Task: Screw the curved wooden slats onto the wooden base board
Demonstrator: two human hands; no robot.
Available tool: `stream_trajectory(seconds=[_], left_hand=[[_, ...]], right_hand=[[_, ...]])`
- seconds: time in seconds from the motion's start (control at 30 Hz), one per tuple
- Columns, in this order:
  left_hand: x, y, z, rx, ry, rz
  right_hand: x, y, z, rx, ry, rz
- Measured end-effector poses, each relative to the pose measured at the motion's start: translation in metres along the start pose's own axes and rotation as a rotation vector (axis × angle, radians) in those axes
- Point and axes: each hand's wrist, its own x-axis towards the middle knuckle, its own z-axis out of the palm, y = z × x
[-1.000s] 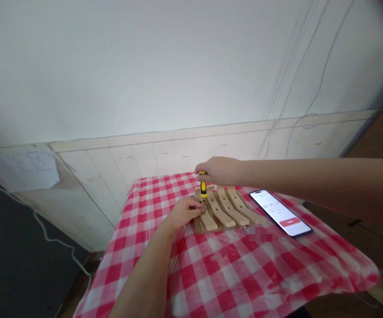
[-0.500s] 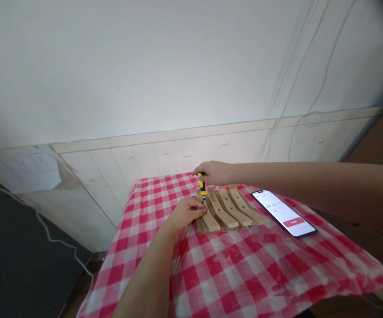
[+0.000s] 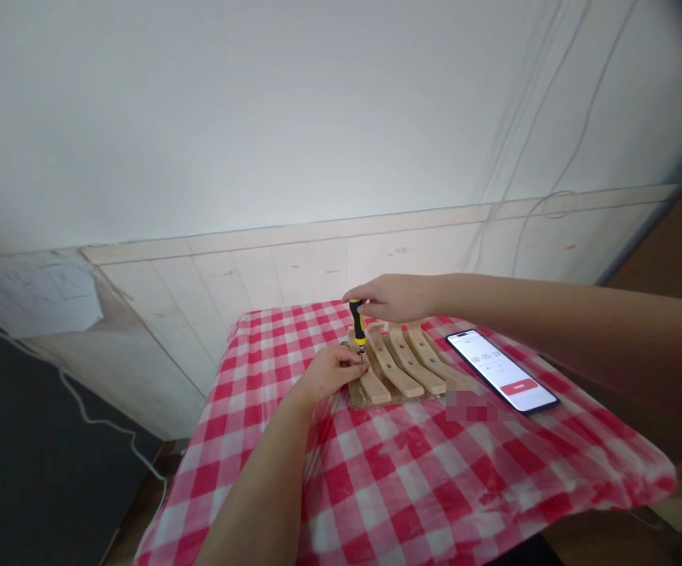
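My right hand (image 3: pixel 389 297) is closed round the top of a yellow and black screwdriver (image 3: pixel 358 324), which stands nearly upright. Its shaft points down at the leftmost curved wooden piece (image 3: pixel 375 387). Beside the tip, the thumb and fingers of my left hand (image 3: pixel 329 369) are pinched together over that same piece; what lies between them is too small to make out. Several similar curved wooden pieces (image 3: pixel 403 377) lie side by side to the right, with dark round spots along them. Thin clear plastic (image 3: pixel 397 402) shows beneath their near ends.
A phone (image 3: pixel 503 371) with a lit timer screen lies right of the wooden pieces, under my right forearm. The table wears a red and white checked cloth (image 3: pixel 388 479). A white wall (image 3: pixel 294 118) rises behind it, with cables (image 3: pixel 582 134) hanging at the right.
The screwdriver's handle has turned, showing more black at its top, and my right hand has shifted slightly. The whole view has moved a little. Both hands stay at the leftmost wooden piece.
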Motion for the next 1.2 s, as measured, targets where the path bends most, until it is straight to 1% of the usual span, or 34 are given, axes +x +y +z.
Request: stream_trajectory(seconds=[0.13, 0.33, 0.37, 0.43, 0.5, 0.53, 0.6, 0.7, 0.77, 0.83, 0.87, 0.93, 1.0, 1.03, 1.1, 1.2], left_hand=[[0.0, 0.002, 0.001, 0.028, -0.005, 0.011], [0.0, 0.001, 0.002, 0.04, -0.002, 0.025], [0.0, 0.001, 0.002, 0.037, -0.01, 0.023], [0.0, 0.002, 0.002, 0.038, -0.029, 0.02], [-0.001, 0.003, 0.001, 0.05, -0.038, 0.022], [-0.001, 0.004, 0.001, 0.057, -0.04, 0.028], [-0.001, 0.005, 0.001, 0.065, -0.036, 0.042], [-0.001, 0.004, 0.002, 0.055, -0.021, 0.035], [-0.001, 0.003, 0.002, 0.054, -0.011, 0.017], [0.0, 0.003, 0.002, 0.061, -0.014, 0.008], [0.0, 0.003, 0.001, 0.064, -0.022, 0.01], [-0.001, 0.004, 0.001, 0.061, -0.039, 0.024], [-0.001, 0.005, 0.0, 0.053, -0.052, 0.04], [-0.001, 0.005, 0.0, 0.049, -0.056, 0.044], [0.0, 0.004, 0.0, 0.037, -0.06, 0.043], [0.0, 0.001, 0.0, 0.019, -0.05, 0.044]], right_hand=[[-0.005, -0.01, -0.01, -0.089, -0.011, -0.09], [-0.004, -0.024, -0.01, -0.042, 0.006, -0.144], [-0.003, -0.025, -0.011, -0.058, 0.0, -0.126], [-0.003, -0.025, -0.011, -0.135, -0.002, -0.04], [-0.002, -0.025, -0.008, -0.248, 0.031, 0.065], [-0.002, -0.024, -0.004, -0.295, 0.06, 0.094], [-0.003, -0.023, 0.003, -0.329, 0.114, 0.085], [-0.008, -0.022, 0.009, -0.236, 0.129, -0.042], [-0.012, -0.024, 0.005, -0.185, 0.08, -0.129], [-0.014, -0.027, -0.003, -0.211, 0.008, -0.173], [-0.014, -0.028, -0.006, -0.244, -0.005, -0.171], [-0.012, -0.03, -0.011, -0.292, 0.0, -0.116], [-0.01, -0.03, -0.01, -0.256, 0.035, -0.055], [-0.01, -0.029, -0.009, -0.208, 0.052, -0.05], [-0.012, -0.028, -0.007, -0.105, 0.071, -0.092], [-0.018, -0.028, -0.01, -0.064, 0.01, -0.143]])
